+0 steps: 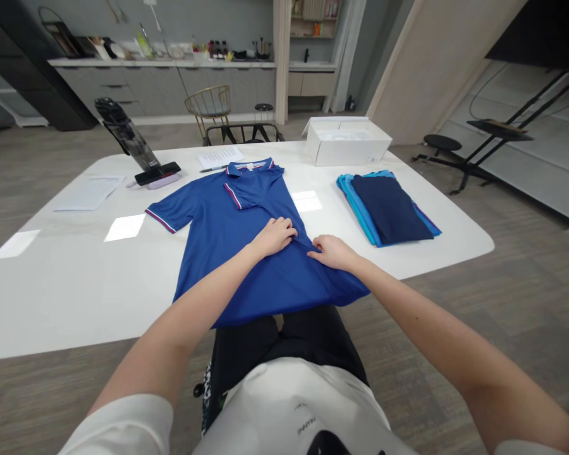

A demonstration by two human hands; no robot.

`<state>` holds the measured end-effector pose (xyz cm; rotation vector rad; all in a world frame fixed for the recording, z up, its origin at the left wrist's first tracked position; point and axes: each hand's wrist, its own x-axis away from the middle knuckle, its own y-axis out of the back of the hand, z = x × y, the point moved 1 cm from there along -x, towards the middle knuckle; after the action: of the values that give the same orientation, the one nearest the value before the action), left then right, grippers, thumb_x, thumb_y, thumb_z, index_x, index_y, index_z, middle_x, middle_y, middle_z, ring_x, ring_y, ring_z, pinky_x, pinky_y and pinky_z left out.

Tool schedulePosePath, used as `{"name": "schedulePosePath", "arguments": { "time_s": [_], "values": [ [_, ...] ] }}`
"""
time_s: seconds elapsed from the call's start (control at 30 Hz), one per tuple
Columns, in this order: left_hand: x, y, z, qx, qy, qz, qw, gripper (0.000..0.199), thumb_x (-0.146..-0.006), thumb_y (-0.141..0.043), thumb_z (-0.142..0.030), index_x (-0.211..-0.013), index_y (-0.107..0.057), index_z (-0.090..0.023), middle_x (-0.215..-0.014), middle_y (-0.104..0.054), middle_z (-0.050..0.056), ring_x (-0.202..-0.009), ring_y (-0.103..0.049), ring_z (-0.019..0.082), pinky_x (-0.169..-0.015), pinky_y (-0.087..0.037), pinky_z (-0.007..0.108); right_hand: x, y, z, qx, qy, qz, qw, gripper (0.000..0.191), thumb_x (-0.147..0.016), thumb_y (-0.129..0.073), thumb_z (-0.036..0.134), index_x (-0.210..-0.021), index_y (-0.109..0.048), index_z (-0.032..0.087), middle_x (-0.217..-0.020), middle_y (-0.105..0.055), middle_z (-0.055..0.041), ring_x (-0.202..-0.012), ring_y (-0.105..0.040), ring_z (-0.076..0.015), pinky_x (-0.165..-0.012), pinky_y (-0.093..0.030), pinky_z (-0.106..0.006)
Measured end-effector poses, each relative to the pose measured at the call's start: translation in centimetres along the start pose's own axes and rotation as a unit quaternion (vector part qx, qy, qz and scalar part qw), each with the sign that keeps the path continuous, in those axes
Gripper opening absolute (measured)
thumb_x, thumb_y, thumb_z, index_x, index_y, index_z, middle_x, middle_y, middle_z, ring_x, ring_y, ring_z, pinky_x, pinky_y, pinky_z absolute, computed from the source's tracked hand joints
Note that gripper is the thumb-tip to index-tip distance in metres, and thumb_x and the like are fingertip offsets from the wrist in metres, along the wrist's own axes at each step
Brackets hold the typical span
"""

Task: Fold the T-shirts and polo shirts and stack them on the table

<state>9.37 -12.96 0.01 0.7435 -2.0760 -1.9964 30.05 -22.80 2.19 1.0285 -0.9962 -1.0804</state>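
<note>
Shirt [227,240] on table [76,284], one sleeve [249,191] across chest. L hand [275,237] on cloth, fingers curled, can't tell if pinching; R hand [334,251] pinches side edge. Best pull edge straight w/ even tension, smoothing creases.

Dark lettering [306,426] on the white shirt [265,404] seems to begin "TRA", the rest unclear.

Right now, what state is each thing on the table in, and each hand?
Blue polo shirt: laid out, right-side sleeve turned inward.
Left hand: on the shirt, fingers curled.
Right hand: appears to pinch the shirt's right side.
Clothes stack: folded, navy piece on top.
White box: top open.
Vacuum: standing.
Paper sheets: lying flat.
Pen: lying down.
</note>
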Motion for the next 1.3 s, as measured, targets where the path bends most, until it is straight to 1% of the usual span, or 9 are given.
{"name": "schedulePosePath", "arguments": {
  "time_s": [0.27, 0.43, 0.5, 0.6, 0.7, 0.83, 0.97, 1.17, 1.3],
  "values": [
    [1.1, 0.0, -3.2, -0.014, 0.012, -0.011, 1.000, 0.024, -0.101, -0.050, -0.026, -0.112, -0.070, -0.023, -0.110, -0.060, 0.009, -0.102, -0.053, 0.024, -0.085, -0.041, 0.037, 6.9, 1.3, -1.5, 0.025, -0.037, 0.067, 0.997, 0.010, -0.084, -0.068, 0.028, -0.092, -0.069, 0.021, -0.094, -0.075, -0.0077, -0.087, -0.068, -0.0244, -0.069, -0.040, -0.028],
    [1.5, 1.0, -3.3, -0.023, 0.032, -0.029, 0.999, 0.025, -0.099, -0.047, -0.018, -0.109, -0.069, -0.022, -0.113, -0.062, 0.010, -0.104, -0.054, 0.025, -0.086, -0.041, 0.039, 8.8, 2.6, -0.8, -0.045, -0.032, 0.077, 0.996, 0.023, -0.085, -0.069, 0.023, -0.106, -0.070, 0.017, -0.102, -0.076, -0.0120, -0.094, -0.070, -0.0250, -0.077, -0.045, -0.027],
    [1.9, 1.7, -3.3, -0.021, 0.037, -0.028, 0.999, 0.025, -0.097, -0.049, -0.015, -0.110, -0.069, -0.023, -0.115, -0.062, 0.010, -0.105, -0.054, 0.025, -0.087, -0.041, 0.039, 9.0, 3.3, 0.6, -0.088, -0.007, 0.084, 0.993, 0.021, -0.086, -0.070, 0.028, -0.103, -0.071, 0.016, -0.097, -0.076, -0.0110, -0.089, -0.070, -0.0239, -0.075, -0.046, -0.027],
    [3.0, 2.7, -3.8, -0.017, 0.022, -0.022, 0.999, 0.025, -0.095, -0.051, -0.014, -0.111, -0.067, -0.022, -0.116, -0.062, 0.010, -0.106, -0.054, 0.026, -0.088, -0.040, 0.040, 9.2, 3.5, 3.6, -0.179, 0.031, 0.119, 0.976, 0.028, -0.088, -0.070, 0.035, -0.107, -0.070, 0.016, -0.078, -0.074, -0.0042, -0.069, -0.066, -0.0192, -0.063, -0.045, -0.026],
    [5.0, 3.1, -5.1, -0.013, -0.008, -0.003, 1.000, 0.022, -0.096, -0.052, -0.017, -0.111, -0.067, -0.022, -0.117, -0.062, 0.010, -0.106, -0.054, 0.026, -0.089, -0.039, 0.040, 9.0, 2.3, 6.6, -0.271, 0.035, 0.192, 0.943, 0.035, -0.089, -0.068, 0.032, -0.120, -0.066, 0.016, -0.063, -0.068, 0.0027, -0.050, -0.058, -0.0144, -0.053, -0.043, -0.024],
    [8.0, 2.7, -6.8, -0.011, -0.038, 0.025, 0.999, 0.024, -0.100, -0.048, -0.020, -0.111, -0.068, -0.023, -0.117, -0.062, 0.010, -0.106, -0.054, 0.025, -0.089, -0.038, 0.038, 8.6, -0.3, 9.4, -0.290, 0.037, 0.228, 0.929, 0.033, -0.087, -0.070, 0.020, -0.119, -0.067, 0.014, -0.062, -0.067, 0.0035, -0.049, -0.061, -0.0130, -0.054, -0.047, -0.022],
    [9.5, 2.7, -7.1, -0.020, -0.038, 0.019, 0.999, 0.029, -0.103, -0.043, -0.023, -0.117, -0.068, -0.024, -0.117, -0.062, 0.010, -0.104, -0.054, 0.025, -0.087, -0.038, 0.038, 8.3, -1.3, 10.3, -0.285, 0.030, 0.236, 0.929, 0.032, -0.086, -0.069, 0.016, -0.118, -0.065, 0.014, -0.062, -0.068, 0.0037, -0.052, -0.063, -0.0133, -0.055, -0.049, -0.022],
    [10.0, 4.4, -6.4, 0.019, -0.025, -0.034, 0.999, 0.027, -0.098, -0.047, -0.017, -0.111, -0.070, -0.023, -0.120, -0.063, 0.011, -0.111, -0.053, 0.026, -0.093, -0.039, 0.041, 8.4, -0.1, 10.3, -0.318, 0.021, 0.234, 0.919, 0.037, -0.083, -0.073, 0.020, -0.118, -0.059, 0.018, -0.060, -0.067, 0.0058, -0.049, -0.061, -0.0130, -0.052, -0.046, -0.022],
    [10.6, 4.3, -6.0, 0.056, -0.021, 0.022, 0.998, 0.027, -0.089, -0.053, -0.010, -0.099, -0.073, -0.025, -0.113, -0.065, 0.008, -0.108, -0.055, 0.026, -0.091, -0.041, 0.040, 7.6, -1.2, 10.5, -0.342, 0.040, 0.246, 0.906, 0.030, -0.088, -0.072, 0.032, -0.113, -0.060, 0.019, -0.071, -0.072, 0.0019, -0.052, -0.062, -0.0122, -0.051, -0.045, -0.021]
  ]
}}
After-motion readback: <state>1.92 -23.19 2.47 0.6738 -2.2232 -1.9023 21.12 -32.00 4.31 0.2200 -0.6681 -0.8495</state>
